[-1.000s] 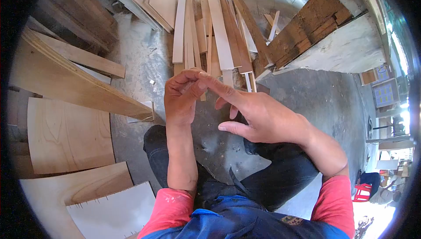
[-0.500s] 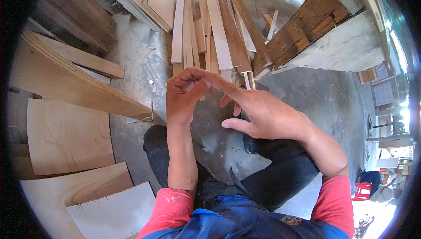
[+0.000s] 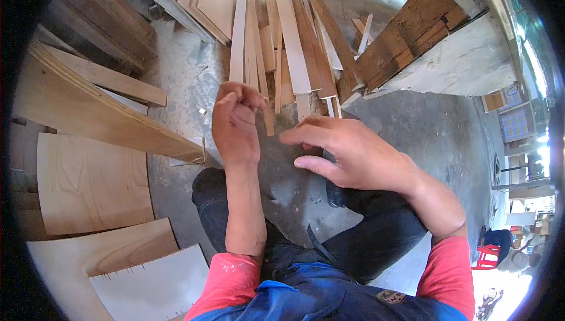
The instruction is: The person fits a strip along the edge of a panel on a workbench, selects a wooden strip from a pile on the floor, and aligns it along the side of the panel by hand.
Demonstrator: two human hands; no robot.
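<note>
The bare-handed left grip (image 3: pixel 237 125) half-curls, the bare right grip (image 3: pixel 356 153) gapes; neither visibly holds anything. Beyond them, long, flat, pale wooden strips (image 3: pixel 292 44) lie on grey concrete floor (image 3: pixel 412 126), probably light, stiff, splintery; best held by both long edges.

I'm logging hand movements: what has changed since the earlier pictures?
The left hand has moved left, away from the right hand, whose index finger has drawn back toward the body. Nothing is seen taken or let go. The boards and trousers look unchanged.
</note>
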